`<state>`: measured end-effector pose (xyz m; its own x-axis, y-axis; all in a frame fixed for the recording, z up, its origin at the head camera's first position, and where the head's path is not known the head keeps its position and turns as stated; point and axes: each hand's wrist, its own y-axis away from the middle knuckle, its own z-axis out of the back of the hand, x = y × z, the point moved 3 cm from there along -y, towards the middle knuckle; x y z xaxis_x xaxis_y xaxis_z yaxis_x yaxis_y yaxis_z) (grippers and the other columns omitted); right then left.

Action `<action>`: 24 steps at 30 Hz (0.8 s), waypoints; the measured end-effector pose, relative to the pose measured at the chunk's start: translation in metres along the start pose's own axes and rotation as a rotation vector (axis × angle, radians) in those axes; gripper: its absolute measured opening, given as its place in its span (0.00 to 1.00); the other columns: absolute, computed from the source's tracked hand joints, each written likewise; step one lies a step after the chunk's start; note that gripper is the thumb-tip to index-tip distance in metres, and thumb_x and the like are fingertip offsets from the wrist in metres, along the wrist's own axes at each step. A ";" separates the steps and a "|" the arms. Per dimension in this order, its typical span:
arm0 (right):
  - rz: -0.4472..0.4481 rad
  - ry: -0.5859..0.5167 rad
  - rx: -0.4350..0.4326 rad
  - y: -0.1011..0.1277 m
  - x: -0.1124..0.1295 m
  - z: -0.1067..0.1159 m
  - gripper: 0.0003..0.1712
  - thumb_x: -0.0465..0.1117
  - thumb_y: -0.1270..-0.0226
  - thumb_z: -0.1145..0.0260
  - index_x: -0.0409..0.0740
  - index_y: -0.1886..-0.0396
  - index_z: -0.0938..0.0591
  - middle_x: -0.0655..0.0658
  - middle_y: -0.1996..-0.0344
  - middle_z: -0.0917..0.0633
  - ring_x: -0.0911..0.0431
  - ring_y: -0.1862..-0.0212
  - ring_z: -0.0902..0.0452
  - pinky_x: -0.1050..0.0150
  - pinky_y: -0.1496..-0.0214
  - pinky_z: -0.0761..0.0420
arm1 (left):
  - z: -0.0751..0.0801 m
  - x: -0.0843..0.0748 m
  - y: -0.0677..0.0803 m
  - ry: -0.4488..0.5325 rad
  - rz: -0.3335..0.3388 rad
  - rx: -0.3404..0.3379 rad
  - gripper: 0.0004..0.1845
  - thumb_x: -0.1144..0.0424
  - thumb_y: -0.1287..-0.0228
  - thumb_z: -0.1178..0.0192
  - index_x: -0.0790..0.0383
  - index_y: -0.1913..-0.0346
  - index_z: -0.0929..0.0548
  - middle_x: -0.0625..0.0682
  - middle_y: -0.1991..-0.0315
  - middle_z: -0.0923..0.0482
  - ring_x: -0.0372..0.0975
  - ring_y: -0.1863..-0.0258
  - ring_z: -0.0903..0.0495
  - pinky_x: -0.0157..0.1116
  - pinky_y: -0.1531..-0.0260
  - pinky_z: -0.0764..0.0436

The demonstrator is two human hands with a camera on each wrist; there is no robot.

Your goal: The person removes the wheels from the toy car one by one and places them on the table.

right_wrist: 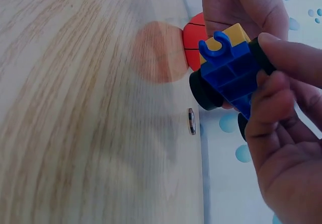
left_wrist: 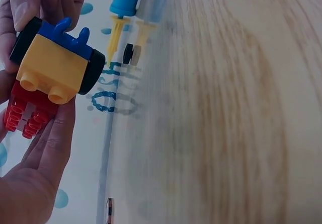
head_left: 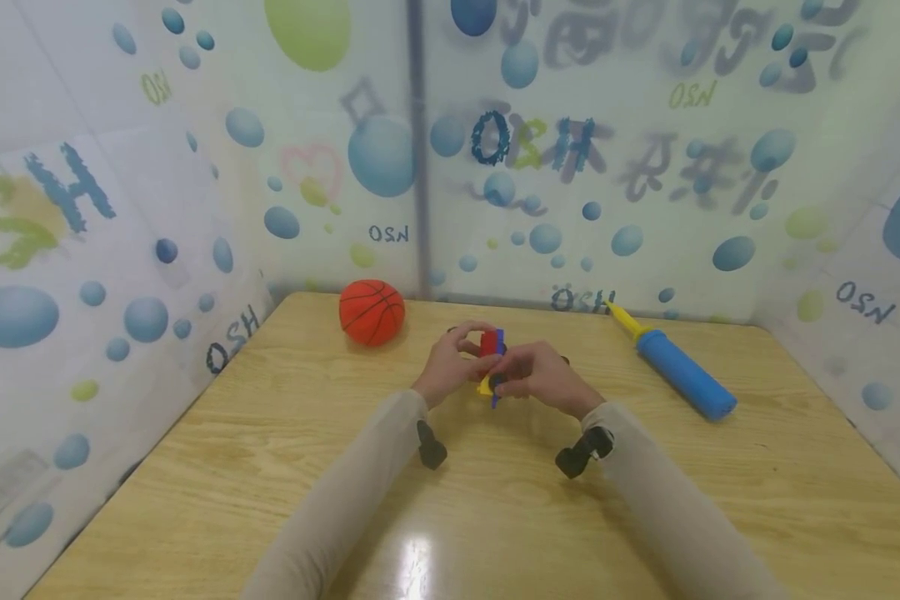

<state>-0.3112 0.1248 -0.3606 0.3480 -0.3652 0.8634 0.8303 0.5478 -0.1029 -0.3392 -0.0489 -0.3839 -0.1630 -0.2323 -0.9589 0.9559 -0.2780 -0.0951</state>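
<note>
Between both hands is a toy block car: a blue wheeled base [right_wrist: 234, 75] with black wheels, a yellow block [left_wrist: 53, 65] and a red studded brick [left_wrist: 31, 105]. My left hand [head_left: 450, 367] grips the car from the left, its fingers along the red brick in the left wrist view. From the other side, my right hand [head_left: 547, 377] pinches a black wheel [right_wrist: 261, 53] between thumb and finger. A blue hook [right_wrist: 216, 48] sticks out at one end of the base. The hands hide part of the car.
A red basketball [head_left: 372, 312] stands at the table's back left. A blue hand pump [head_left: 686, 375] with a yellow nozzle lies at the right. Beyond the hands, a small banded disc [right_wrist: 191, 121] and a black disc [left_wrist: 128, 54] stand on edge. Printed sheeting [head_left: 495, 250] surrounds the wooden table [head_left: 495, 533].
</note>
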 end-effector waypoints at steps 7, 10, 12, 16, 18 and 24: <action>-0.014 0.027 -0.026 0.000 -0.001 -0.004 0.10 0.30 0.40 0.29 0.38 0.57 0.12 0.37 0.55 0.10 0.54 0.59 0.14 0.59 0.54 0.13 | 0.002 -0.001 0.000 0.006 0.035 -0.013 0.23 0.61 0.38 0.29 0.44 0.42 0.22 0.58 0.50 0.19 0.45 0.52 0.17 0.37 0.61 0.11; -0.003 0.036 -0.033 -0.001 -0.001 -0.006 0.10 0.29 0.40 0.29 0.38 0.58 0.11 0.37 0.55 0.10 0.54 0.56 0.13 0.57 0.49 0.13 | 0.003 0.000 -0.001 0.023 0.048 -0.017 0.23 0.63 0.39 0.28 0.45 0.43 0.22 0.59 0.48 0.20 0.45 0.52 0.18 0.37 0.63 0.11; 0.002 0.050 -0.044 -0.002 -0.001 -0.007 0.10 0.29 0.40 0.28 0.39 0.58 0.11 0.38 0.56 0.10 0.54 0.56 0.13 0.57 0.49 0.14 | 0.003 0.000 -0.002 0.035 0.054 -0.019 0.23 0.64 0.40 0.28 0.46 0.43 0.22 0.60 0.48 0.20 0.45 0.52 0.17 0.37 0.64 0.11; 0.013 0.071 -0.059 -0.003 -0.002 -0.007 0.09 0.30 0.40 0.28 0.40 0.60 0.11 0.40 0.57 0.09 0.54 0.56 0.13 0.58 0.50 0.15 | 0.004 0.001 -0.003 0.043 0.079 -0.034 0.22 0.65 0.40 0.29 0.47 0.44 0.22 0.61 0.48 0.21 0.45 0.54 0.17 0.36 0.65 0.11; 0.012 0.085 -0.068 -0.004 -0.003 -0.008 0.08 0.31 0.40 0.27 0.41 0.60 0.10 0.41 0.58 0.09 0.54 0.57 0.13 0.59 0.50 0.15 | 0.004 0.002 -0.004 0.048 0.093 -0.046 0.22 0.65 0.40 0.28 0.47 0.44 0.22 0.62 0.47 0.21 0.46 0.54 0.17 0.36 0.65 0.11; 0.006 0.102 -0.086 -0.003 -0.004 -0.007 0.09 0.33 0.41 0.26 0.40 0.60 0.10 0.41 0.59 0.08 0.54 0.57 0.12 0.57 0.50 0.14 | 0.004 0.003 -0.005 0.043 0.115 -0.055 0.22 0.64 0.40 0.28 0.47 0.44 0.21 0.61 0.43 0.24 0.46 0.53 0.18 0.35 0.65 0.12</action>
<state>-0.3119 0.1196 -0.3670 0.3918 -0.4391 0.8085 0.8607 0.4855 -0.1535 -0.3451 -0.0523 -0.3856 -0.0421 -0.2190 -0.9748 0.9798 -0.1999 0.0025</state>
